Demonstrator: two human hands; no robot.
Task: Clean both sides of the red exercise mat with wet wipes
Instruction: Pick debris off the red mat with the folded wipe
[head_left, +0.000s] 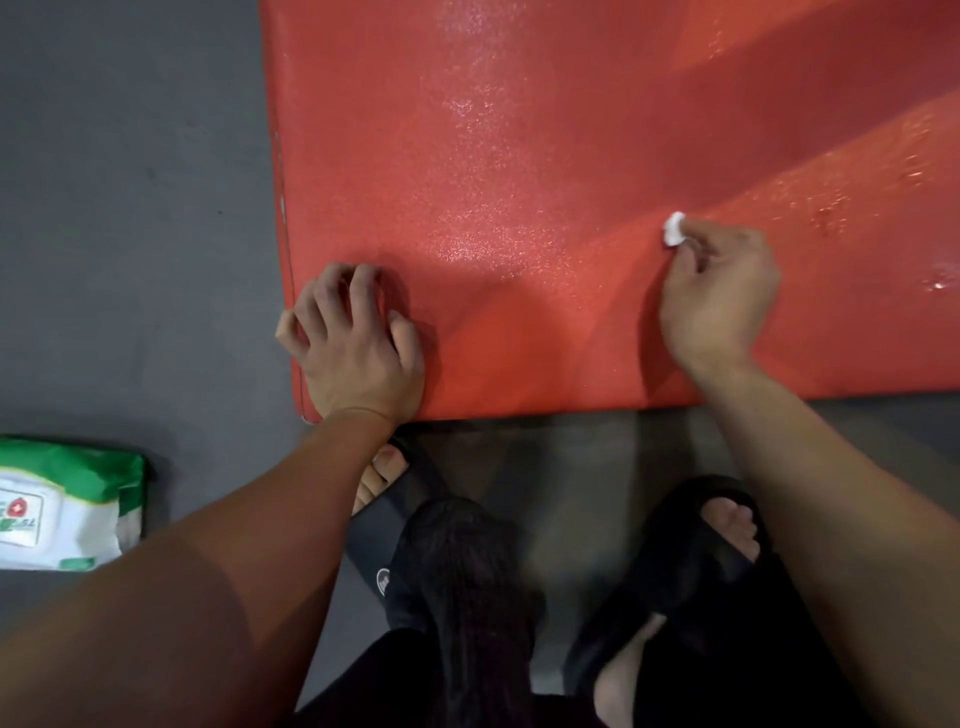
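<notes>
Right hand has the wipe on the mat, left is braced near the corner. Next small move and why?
Probably drag the wet wipe leftward with the right hand, toward the left hand. The red mat glistens wet to the right and above, while the patch between the hands looks duller. The left hand rests on the mat's near left corner, which should keep it from sliding.

Grey floor (130, 208), red exercise mat (519, 156) flat on it, wet wipes pack (67, 504) beside
</notes>
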